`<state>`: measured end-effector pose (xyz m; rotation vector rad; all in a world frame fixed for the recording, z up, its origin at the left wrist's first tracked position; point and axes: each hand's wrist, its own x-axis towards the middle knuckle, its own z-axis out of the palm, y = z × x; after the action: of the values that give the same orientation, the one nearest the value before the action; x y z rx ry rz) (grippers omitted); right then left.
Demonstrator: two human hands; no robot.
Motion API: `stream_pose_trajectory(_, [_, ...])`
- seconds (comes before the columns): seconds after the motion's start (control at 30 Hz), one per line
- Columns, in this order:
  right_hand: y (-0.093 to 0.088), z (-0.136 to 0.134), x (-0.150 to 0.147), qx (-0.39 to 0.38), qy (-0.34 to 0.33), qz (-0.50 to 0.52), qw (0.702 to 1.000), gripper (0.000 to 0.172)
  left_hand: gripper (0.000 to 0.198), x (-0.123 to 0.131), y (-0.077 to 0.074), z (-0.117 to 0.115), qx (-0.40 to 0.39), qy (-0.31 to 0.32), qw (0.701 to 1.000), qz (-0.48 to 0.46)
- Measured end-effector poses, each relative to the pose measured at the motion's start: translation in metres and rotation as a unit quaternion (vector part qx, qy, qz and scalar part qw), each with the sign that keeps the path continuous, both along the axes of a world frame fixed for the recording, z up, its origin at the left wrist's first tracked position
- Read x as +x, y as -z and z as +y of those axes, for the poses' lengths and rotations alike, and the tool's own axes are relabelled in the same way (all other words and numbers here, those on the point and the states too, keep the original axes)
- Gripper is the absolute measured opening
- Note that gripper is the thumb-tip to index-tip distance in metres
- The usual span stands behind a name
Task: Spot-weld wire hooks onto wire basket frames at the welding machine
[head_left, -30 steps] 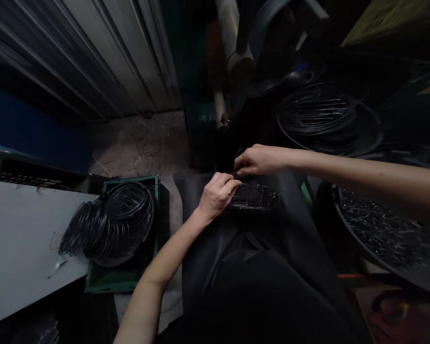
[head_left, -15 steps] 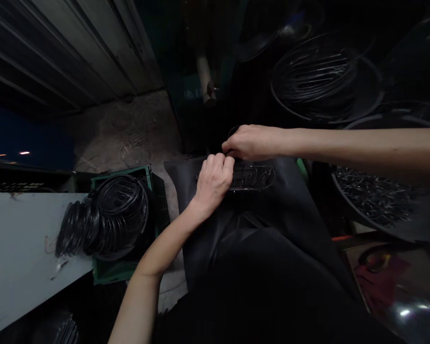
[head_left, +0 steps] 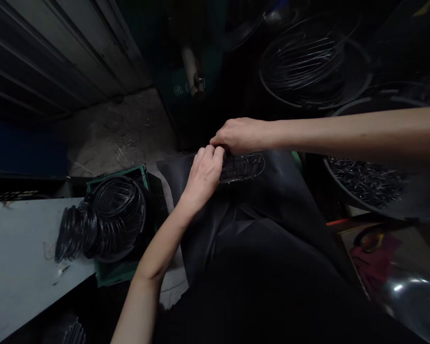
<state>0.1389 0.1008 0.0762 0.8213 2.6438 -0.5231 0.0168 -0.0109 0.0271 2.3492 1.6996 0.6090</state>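
A long wire basket (head_left: 244,168) with rounded ends lies over the dark apron (head_left: 265,205) on my lap. My left hand (head_left: 206,172) is closed round its left part, the fingers curled over the wires. Right beside it, at the far edge of the basket, my right hand (head_left: 238,135) is closed with its fingers pinched. What those fingers grip is hidden in shadow. The two hands meet at the fingertips, and together they cover the basket's left end.
Wire rings (head_left: 118,203) fill a green crate (head_left: 116,274) at left, beside a pale tabletop (head_left: 17,263). Basins of wire hoops (head_left: 304,67) and small metal pieces (head_left: 367,181) stand at right. A dark machine with a rod (head_left: 191,71) stands ahead.
The whole view has shifted slightly, so hands and basket sit a little further left and higher. A thin wire loop seen above my right hand earlier no longer shows. Both hands stay closed together.
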Motion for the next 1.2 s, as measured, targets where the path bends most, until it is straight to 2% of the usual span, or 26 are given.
stream_pose_trajectory(0.17, [-0.006, -0.015, 0.011, -0.051, -0.06, -0.02, 0.997, 0.021, 0.017, 0.017, -0.003, -0.025, 0.006, -0.013, 0.999, 0.036])
stream_pose_trajectory(0.27, [-0.01, -0.024, 0.014, -0.019, -0.087, -0.032, 0.995, 0.021, 0.021, 0.024, -0.005, -0.033, -0.007, -0.028, 0.997, 0.074])
stream_pose_trajectory(0.37, [-0.011, -0.03, 0.014, 0.03, -0.08, -0.02, 0.996, 0.023, 0.024, 0.025, -0.005, -0.033, -0.01, -0.038, 0.996, 0.082])
stream_pose_trajectory(0.6, [-0.003, -0.024, 0.016, 0.07, -0.048, 0.013, 0.996, 0.023, 0.025, 0.024, -0.001, -0.029, 0.009, -0.03, 0.999, 0.028])
stream_pose_trajectory(0.8, [-0.007, -0.028, 0.015, 0.074, -0.062, -0.006, 0.995, 0.025, 0.017, 0.029, -0.003, -0.031, 0.009, -0.05, 0.998, 0.027])
stream_pose_trajectory(1.0, [-0.011, -0.03, 0.016, 0.082, -0.092, -0.022, 0.992, 0.032, 0.019, 0.033, 0.001, -0.033, 0.009, -0.063, 0.996, 0.058])
stream_pose_trajectory(1.2, [-0.009, -0.025, 0.02, 0.071, -0.092, -0.025, 0.993, 0.027, 0.028, 0.031, 0.001, -0.037, 0.083, -0.081, 0.992, 0.053])
